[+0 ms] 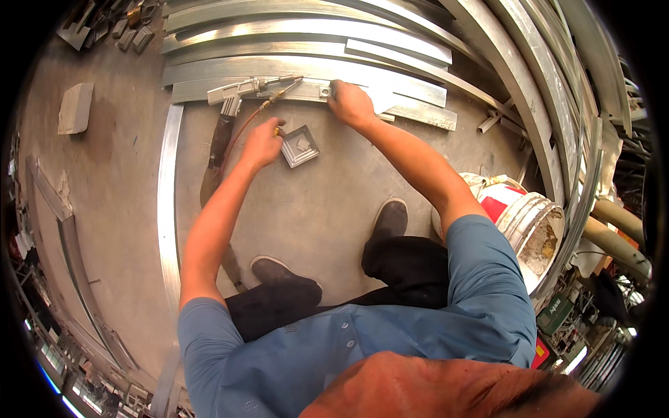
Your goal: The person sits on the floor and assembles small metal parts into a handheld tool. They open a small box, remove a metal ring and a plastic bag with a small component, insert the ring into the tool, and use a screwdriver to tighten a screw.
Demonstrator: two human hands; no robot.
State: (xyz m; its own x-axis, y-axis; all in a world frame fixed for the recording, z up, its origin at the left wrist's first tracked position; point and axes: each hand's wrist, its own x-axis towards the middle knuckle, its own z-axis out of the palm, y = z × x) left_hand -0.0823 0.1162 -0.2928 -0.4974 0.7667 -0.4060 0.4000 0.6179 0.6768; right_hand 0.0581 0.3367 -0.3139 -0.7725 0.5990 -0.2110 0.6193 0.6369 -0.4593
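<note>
The left hand (262, 145) is hanging just beside a square metal block lying on the floor (327, 216); the right hand (350, 106) is reaching over a long metal bar (306, 92), beside a small plate (325, 92). Whether either is grasping anything, I cannot tell.

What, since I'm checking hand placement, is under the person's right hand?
Silvery metal bars lie under the right hand; a small squarish piece shows beside its fingers. Whatever the fingers cover is hidden.
</note>
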